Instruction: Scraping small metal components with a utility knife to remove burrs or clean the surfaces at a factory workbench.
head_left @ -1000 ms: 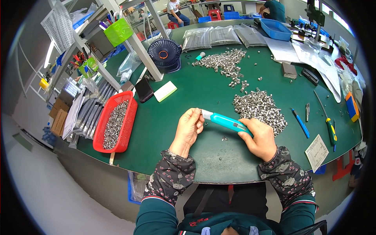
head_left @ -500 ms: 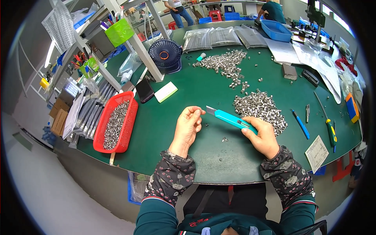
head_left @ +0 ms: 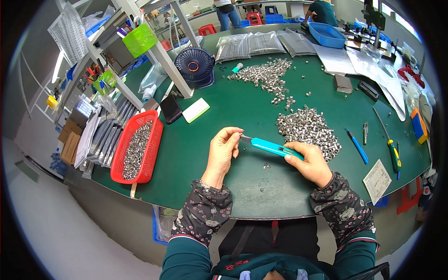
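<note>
A turquoise utility knife (head_left: 270, 146) lies in the grip of my right hand (head_left: 311, 163), its blade pointing left. My left hand (head_left: 222, 151) pinches a small metal piece between thumb and forefinger; it looks like one of the short metal sleeves, mostly hidden by the fingertips. The blade tip meets the piece at those fingertips. Just beyond the knife is a heap of shiny metal sleeves (head_left: 309, 129). A looser pile of metal sleeves (head_left: 268, 76) spreads farther back. Tiny metal bits (head_left: 266, 166) lie on the green table (head_left: 261, 196) below the knife.
A red basket (head_left: 151, 156) of small metal parts stands at left, near a phone (head_left: 171, 109), a white-green pad (head_left: 196, 110) and a fan (head_left: 194, 66). To the right lie a blue pen-like tool (head_left: 357, 147), a screwdriver (head_left: 394, 156) and a paper label (head_left: 377, 182). Bagged tubes (head_left: 266, 43) line the back.
The knife has moved slightly left and turned flatter, bringing its blade from just apart to the piece at my left fingertips. My left hand has shifted little.
</note>
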A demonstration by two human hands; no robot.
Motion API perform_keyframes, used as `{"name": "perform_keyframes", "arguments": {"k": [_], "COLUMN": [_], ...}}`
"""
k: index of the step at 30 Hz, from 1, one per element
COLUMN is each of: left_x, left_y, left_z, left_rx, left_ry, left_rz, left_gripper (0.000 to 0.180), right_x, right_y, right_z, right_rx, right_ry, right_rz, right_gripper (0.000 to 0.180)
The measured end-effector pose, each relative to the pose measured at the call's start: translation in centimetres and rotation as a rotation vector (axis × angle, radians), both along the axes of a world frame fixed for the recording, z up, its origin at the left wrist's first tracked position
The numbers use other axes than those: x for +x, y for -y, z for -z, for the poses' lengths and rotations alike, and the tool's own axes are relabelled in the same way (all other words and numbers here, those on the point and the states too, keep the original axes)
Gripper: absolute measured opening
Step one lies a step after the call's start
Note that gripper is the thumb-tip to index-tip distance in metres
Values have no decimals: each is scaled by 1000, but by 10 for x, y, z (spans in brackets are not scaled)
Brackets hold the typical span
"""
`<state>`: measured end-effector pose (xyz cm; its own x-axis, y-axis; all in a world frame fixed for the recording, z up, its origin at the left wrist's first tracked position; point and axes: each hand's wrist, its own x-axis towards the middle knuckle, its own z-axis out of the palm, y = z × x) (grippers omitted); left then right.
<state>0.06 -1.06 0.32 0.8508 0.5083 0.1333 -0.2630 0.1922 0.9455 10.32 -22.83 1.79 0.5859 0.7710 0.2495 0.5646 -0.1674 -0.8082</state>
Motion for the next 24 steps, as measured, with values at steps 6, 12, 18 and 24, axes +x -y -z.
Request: {"name": "perform_keyframes", "arguments": {"k": [6,12,18,24], "left_x": [0,-1,0,2], "left_y": [1,-2,-1,1], "left_z": [-2,-1,-1,-3], "left_rx": [77,-57,-19,110], "left_ry": [-67,-39,-25,-37], "left_rz": [-69,-94,-86,-83], "left_gripper": [11,12,13,13], "right_x": [-17,-6,-6,-3], "right_y": [-3,-1,-4,-3], "right_z": [-5,3,4,3], "right_rx": [121,207,153,102], "right_ry": [581,417,254,187], "right_rz": [163,201,75,49], "right_gripper": [27,25,27,26]}}
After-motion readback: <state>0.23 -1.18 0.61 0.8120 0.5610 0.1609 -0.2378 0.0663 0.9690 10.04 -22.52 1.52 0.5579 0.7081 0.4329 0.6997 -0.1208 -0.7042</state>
